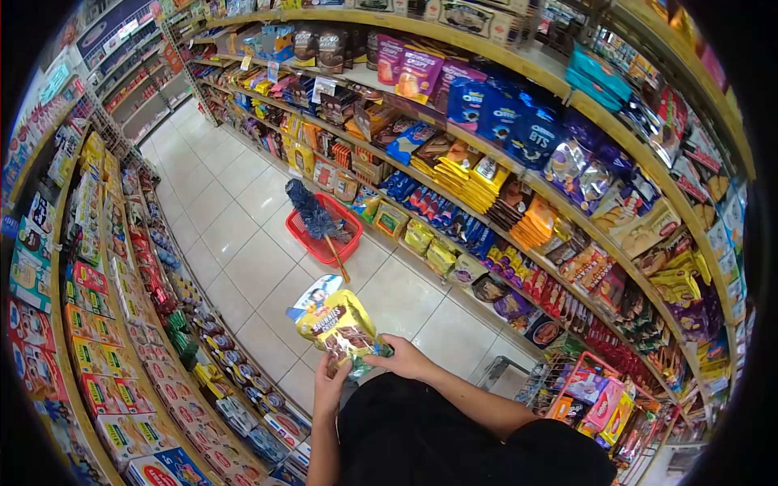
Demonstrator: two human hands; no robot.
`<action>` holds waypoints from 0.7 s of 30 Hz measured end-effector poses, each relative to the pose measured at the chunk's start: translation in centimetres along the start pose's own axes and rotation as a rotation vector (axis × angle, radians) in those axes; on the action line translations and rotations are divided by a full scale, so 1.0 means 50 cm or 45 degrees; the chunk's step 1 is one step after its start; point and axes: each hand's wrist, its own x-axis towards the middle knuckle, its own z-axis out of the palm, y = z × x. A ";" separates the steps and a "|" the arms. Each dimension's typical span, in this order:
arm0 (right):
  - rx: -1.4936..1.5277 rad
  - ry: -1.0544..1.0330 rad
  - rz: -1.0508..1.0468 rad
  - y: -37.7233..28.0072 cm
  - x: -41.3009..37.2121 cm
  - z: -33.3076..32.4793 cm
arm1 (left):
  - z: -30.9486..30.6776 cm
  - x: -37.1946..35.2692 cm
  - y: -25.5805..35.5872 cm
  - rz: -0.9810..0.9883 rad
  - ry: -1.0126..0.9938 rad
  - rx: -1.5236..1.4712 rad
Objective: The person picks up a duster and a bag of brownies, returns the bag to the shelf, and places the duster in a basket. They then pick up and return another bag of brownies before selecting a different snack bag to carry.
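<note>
In front of my body I hold a yellow snack pouch with brown pieces pictured on it. My left hand grips its lower left edge, thumb on the front. At its lower right, my right hand has its thumb over the front and fingers partly hidden. A white and blue packet sticks out behind the top of the pouch. Something greenish shows at the bottom between the hands, too small to make out. Beyond the pouch, a red basket stands on the floor with a dark blue duster leaning in it.
Shelves of snack packets curve along the right side, with blue pouches on an upper level. Boxed goods fill the shelf on the left. A wire cart with a red-rimmed basket of packets stands at lower right. Tiled floor runs between.
</note>
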 end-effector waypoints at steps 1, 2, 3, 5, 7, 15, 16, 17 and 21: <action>-0.002 0.013 0.016 0.010 0.010 0.009 | -0.015 0.014 -0.001 -0.013 -0.016 0.016; -0.003 0.027 0.030 0.017 0.020 0.020 | -0.032 0.027 -0.001 -0.025 -0.034 0.034; -0.002 0.044 0.036 0.012 0.039 0.030 | -0.051 0.041 0.001 -0.063 -0.018 0.010; -0.064 0.072 0.017 -0.014 0.081 0.048 | -0.087 0.073 0.012 -0.137 0.001 -0.030; -0.093 0.106 0.046 -0.041 0.116 0.073 | -0.101 0.103 0.067 -0.128 -0.026 -0.037; 0.039 0.296 -0.162 -0.118 0.302 0.219 | -0.249 0.235 0.257 0.048 -0.128 0.205; 0.083 0.330 -0.228 -0.118 0.321 0.240 | -0.269 0.246 0.276 0.067 -0.158 0.226; 0.050 0.313 -0.161 -0.122 0.337 0.253 | -0.288 0.257 0.289 0.078 -0.185 0.244; 0.088 0.262 -0.053 -0.117 0.381 0.313 | -0.363 0.280 0.319 0.027 -0.197 0.327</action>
